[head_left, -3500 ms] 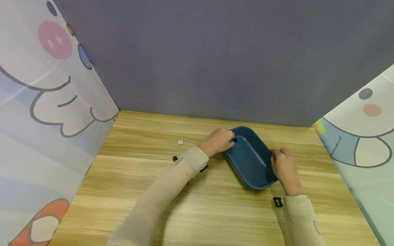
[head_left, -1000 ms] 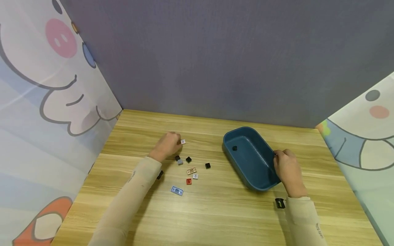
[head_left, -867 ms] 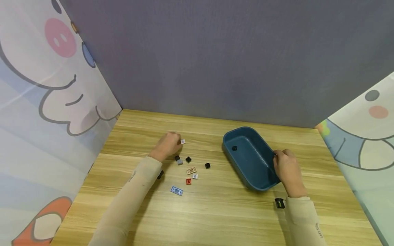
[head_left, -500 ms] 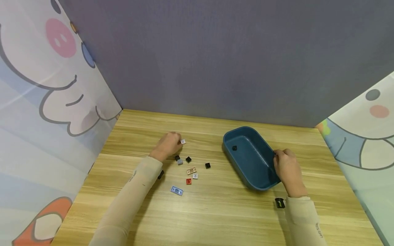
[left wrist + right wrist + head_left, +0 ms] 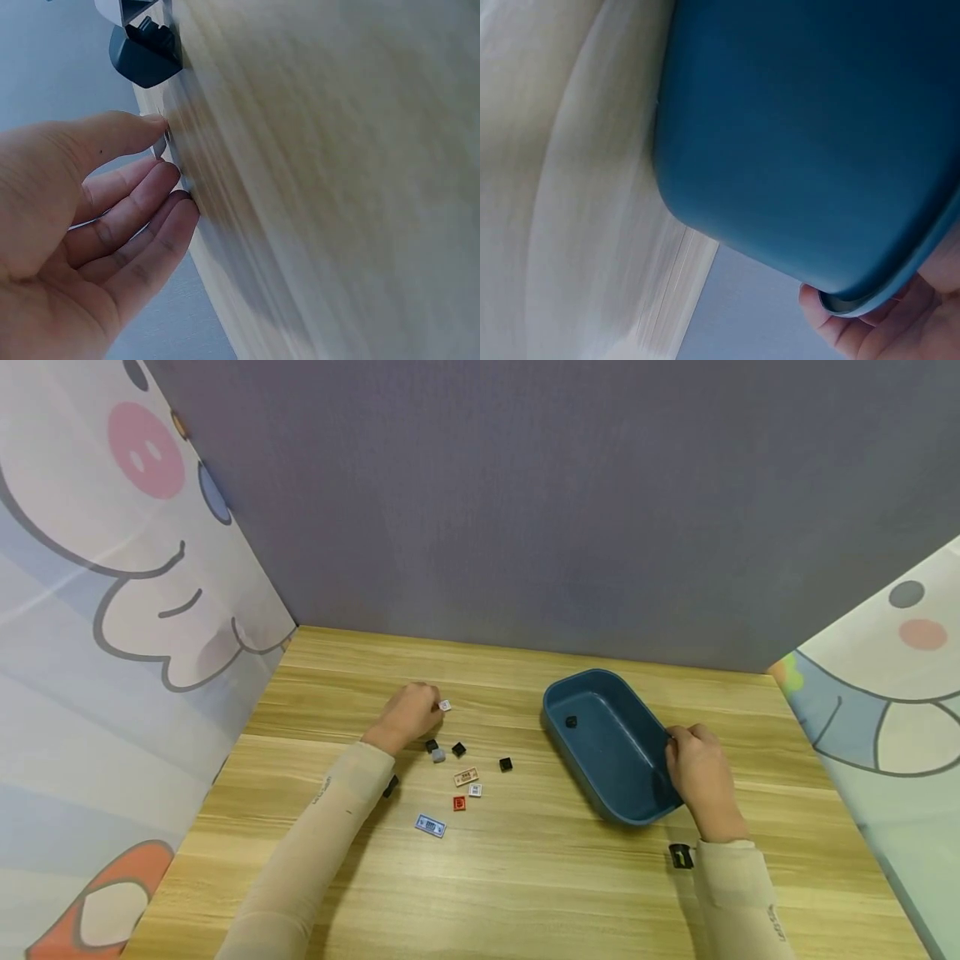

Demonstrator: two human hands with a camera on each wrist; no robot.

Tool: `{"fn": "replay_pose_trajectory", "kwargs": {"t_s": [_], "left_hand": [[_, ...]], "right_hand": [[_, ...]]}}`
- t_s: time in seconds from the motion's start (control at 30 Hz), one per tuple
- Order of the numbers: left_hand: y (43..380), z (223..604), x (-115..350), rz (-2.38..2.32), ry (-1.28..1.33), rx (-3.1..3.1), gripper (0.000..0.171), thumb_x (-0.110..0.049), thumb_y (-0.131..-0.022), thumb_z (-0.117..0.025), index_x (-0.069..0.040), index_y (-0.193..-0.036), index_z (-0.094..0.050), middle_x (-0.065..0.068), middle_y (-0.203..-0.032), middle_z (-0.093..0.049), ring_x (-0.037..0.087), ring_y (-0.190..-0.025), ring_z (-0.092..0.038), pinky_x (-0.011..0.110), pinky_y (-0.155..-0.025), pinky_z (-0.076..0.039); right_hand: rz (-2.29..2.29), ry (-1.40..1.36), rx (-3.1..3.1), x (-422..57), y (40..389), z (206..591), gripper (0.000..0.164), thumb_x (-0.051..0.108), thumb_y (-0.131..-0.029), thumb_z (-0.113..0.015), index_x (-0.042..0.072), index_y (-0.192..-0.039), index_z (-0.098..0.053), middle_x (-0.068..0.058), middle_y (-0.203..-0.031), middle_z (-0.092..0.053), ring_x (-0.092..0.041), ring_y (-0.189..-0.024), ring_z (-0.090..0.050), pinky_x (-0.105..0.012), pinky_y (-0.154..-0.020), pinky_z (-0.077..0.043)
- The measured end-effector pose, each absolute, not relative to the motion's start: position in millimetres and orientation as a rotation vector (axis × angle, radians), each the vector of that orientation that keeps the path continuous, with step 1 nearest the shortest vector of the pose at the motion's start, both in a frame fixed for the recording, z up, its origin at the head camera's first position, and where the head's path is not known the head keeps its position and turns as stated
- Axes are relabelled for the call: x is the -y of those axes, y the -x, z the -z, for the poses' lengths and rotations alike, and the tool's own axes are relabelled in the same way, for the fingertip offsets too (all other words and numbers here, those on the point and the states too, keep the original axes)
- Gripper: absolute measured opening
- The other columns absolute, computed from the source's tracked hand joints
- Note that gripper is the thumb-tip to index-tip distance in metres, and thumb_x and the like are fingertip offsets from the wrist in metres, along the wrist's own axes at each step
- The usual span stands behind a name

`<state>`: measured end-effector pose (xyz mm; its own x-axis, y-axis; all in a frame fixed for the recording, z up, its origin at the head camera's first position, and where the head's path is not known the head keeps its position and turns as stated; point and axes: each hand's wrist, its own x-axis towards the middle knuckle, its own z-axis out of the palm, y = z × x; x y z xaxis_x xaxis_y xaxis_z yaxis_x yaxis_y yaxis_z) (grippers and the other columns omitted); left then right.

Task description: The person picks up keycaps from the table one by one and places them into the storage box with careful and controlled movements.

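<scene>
My left hand [image 5: 407, 714] is low over the back left of the table. Its thumb and fingertip pinch a small white printed tile [image 5: 446, 705], seen edge-on as a thin sliver [image 5: 159, 142] in the left wrist view. A deep blue plastic bin [image 5: 576, 770] stands at the right. My right hand [image 5: 701, 781] grips its right rim, the fingers hooked around the edge in the right wrist view. Inside the bin lies one small black piece [image 5: 572, 722]. Near the left hand are a black piece [image 5: 431, 746] and a light grey piece [image 5: 438, 756].
Scattered between left forearm and bin are black pieces [image 5: 506, 764], a tan printed tile [image 5: 466, 777], another white tile [image 5: 476, 790], a red tile [image 5: 459, 803] and a blue tile [image 5: 431, 825]. A grey panel [image 5: 525, 527] rises behind the table.
My left hand has gone from the bin's left rim, where it held a black piece, to the white tile at the left. That piece now lies in the bin. Barely any motion lately.
</scene>
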<state>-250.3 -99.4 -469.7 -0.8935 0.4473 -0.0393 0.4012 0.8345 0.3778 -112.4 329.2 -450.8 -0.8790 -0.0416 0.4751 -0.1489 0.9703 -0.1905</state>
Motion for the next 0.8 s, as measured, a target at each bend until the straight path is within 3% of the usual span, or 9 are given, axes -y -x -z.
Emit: {"fn": "replay_pose_trajectory", "kwargs": {"t_s": [0.2, 0.4, 0.8], "left_hand": [[252.7, 457.2, 86.5, -0.593, -0.750, -2.893, 0.015, -0.012, -0.094, -0.068, -0.006, -0.080, -0.068, 0.003, -0.076, -0.063, 0.016, -0.062, -0.052, 0.030, -0.059, -0.046], [253.0, 434.3, 57.4, -0.580, -0.815, -2.855, 0.014, -0.014, -0.096, -0.068, -0.004, -0.088, -0.069, 0.004, -0.077, -0.061, 0.014, -0.059, -0.049, 0.027, -0.054, -0.041], [249.4, 414.0, 9.3, -0.549, -1.051, -2.817, 0.018, -0.015, -0.097, -0.067, -0.009, -0.082, -0.061, 0.001, -0.069, -0.054, 0.011, -0.057, -0.040, 0.025, -0.054, -0.036]], "right_hand": [[-0.303, -0.128, 2.639, -328.7, 112.6, 449.2, 0.015, -0.012, -0.084, -0.064, -0.014, -0.098, -0.068, -0.028, -0.082, -0.059, -0.043, -0.073, -0.057, -0.055, -0.066, -0.049], [-0.302, -0.111, 2.650, -327.2, 113.0, 449.3, 0.015, -0.011, -0.084, -0.064, -0.013, -0.098, -0.068, -0.028, -0.083, -0.059, -0.043, -0.073, -0.058, -0.055, -0.066, -0.050], [-0.306, -0.107, 2.656, -326.3, 112.3, 448.4, 0.014, -0.011, -0.085, -0.064, -0.014, -0.098, -0.068, -0.029, -0.084, -0.058, -0.043, -0.074, -0.058, -0.055, -0.066, -0.050]]}}
